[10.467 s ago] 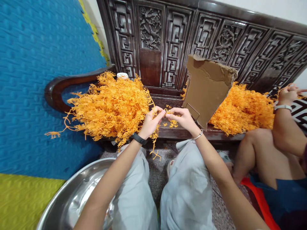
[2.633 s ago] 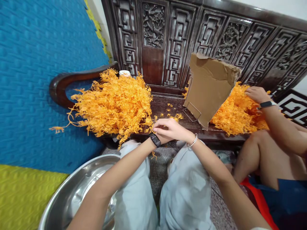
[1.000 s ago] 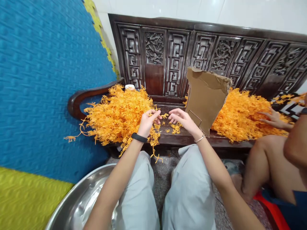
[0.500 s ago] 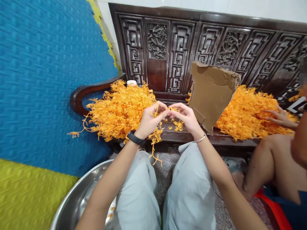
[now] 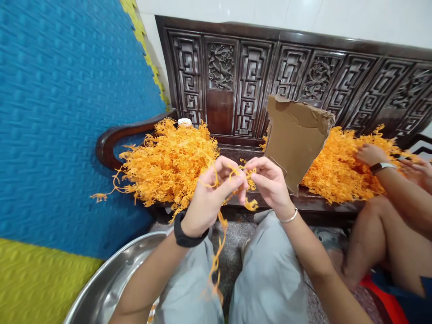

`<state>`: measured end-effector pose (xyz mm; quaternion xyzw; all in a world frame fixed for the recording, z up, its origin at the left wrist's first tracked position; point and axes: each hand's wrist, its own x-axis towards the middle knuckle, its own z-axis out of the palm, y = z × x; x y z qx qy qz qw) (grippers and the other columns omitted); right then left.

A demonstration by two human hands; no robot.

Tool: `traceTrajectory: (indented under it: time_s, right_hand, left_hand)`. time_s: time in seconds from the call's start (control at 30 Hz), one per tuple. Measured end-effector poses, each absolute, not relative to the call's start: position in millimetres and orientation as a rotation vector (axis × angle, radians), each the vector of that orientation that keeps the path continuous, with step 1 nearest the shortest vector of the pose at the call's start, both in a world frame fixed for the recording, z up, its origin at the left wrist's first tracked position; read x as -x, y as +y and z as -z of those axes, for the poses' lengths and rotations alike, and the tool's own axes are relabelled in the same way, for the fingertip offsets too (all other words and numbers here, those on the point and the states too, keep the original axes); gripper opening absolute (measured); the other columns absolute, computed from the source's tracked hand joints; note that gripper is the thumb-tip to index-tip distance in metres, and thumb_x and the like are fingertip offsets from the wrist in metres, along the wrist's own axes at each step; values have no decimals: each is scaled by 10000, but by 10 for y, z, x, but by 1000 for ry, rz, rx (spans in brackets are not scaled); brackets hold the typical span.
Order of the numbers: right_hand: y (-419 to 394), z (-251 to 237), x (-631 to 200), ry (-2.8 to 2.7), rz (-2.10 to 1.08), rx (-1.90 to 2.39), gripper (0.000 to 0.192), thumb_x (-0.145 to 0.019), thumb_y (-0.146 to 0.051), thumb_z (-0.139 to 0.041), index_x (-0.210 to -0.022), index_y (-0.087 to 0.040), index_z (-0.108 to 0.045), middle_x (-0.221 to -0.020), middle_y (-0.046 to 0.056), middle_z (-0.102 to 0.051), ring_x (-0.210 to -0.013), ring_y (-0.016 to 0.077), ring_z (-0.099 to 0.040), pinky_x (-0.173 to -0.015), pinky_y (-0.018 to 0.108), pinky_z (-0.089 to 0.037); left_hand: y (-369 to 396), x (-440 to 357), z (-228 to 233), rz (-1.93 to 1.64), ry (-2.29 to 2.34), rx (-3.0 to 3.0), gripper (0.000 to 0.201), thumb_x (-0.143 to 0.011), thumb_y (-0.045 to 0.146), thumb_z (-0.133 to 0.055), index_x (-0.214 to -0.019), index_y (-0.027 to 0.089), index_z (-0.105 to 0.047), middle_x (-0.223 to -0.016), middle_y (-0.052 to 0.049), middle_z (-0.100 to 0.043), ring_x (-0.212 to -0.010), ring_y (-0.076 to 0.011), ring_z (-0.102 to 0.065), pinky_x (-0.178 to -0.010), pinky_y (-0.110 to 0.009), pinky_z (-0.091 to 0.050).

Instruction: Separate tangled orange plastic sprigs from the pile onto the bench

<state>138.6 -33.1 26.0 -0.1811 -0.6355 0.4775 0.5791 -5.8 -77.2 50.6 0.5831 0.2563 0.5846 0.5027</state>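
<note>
Between my two hands stretches an orange plastic strand (image 5: 221, 240) with small branching tips, its loose end hanging down between my knees. My left hand (image 5: 216, 191), with a black band on the wrist, pinches the strand between thumb and fingers. My right hand (image 5: 270, 182), with a silver bangle, grips the upper part of the same strand close to the left fingertips. To the left of my hands lies a large heap of orange branched plastic pieces (image 5: 168, 162) on the dark wooden bench (image 5: 266, 198).
A piece of brown cardboard (image 5: 297, 139) stands on the bench, separating a second orange heap (image 5: 337, 175). There another person's hand (image 5: 371, 155) works. A metal basin (image 5: 111, 274) sits at lower left. The carved backrest (image 5: 219, 108) rises behind; a blue foam mat (image 5: 67, 112) covers the left.
My hands have come closer and slightly lower, lifting the strand off the bench so its end hangs lower. At the right, the other person's arms have moved further into view over their heap.
</note>
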Motion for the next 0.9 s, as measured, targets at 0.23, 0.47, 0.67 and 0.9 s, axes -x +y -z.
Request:
traceTrajectory:
  time_s: [0.23,0.47,0.67,0.9]
  right_hand:
    - [-452,-293,-1385,-1529,-1130,494,180,-741,-351,-656,-882,-244,-626,-849,20,-618,-738,143,-589,-685,296,-520]
    - [42,-62,-1504,-1585,-927,670,164,-727,-277,-671,-873,-210,-642,-900,20,-624,-794,126,-569,-764,270,-473]
    - [418,13,-1516,-1604,-874,712,184,-717,-313,-655,-854,-190,-645,-879,26,-643,-820,149,-589,-792,298,-468]
    - [631,-120,-1387,-1572,-1047,684,223,-622,-225,-707,-826,-179,-632,-771,-3,-640,-737,126,-595,-757,292,-476]
  left_hand:
    - [-791,91,-587,-1329,506,-1245,76,-770,226,-541,-737,200,-477,-623,42,-535,-459,-81,-520,-461,-235,-468]
    - [-107,191,-386,-1080,852,-1578,184,-669,174,-634,-615,166,-459,-546,31,-560,-514,-82,-539,-556,-223,-453]
    - [384,47,-224,-834,931,-1536,292,-706,377,-659,-614,152,-496,-405,64,-429,-324,-45,-380,-367,-194,-293]
    - [424,132,-133,-1088,880,-1518,235,-775,389,-576,-721,173,-502,-319,117,-317,-233,-51,-311,-327,-187,-244]
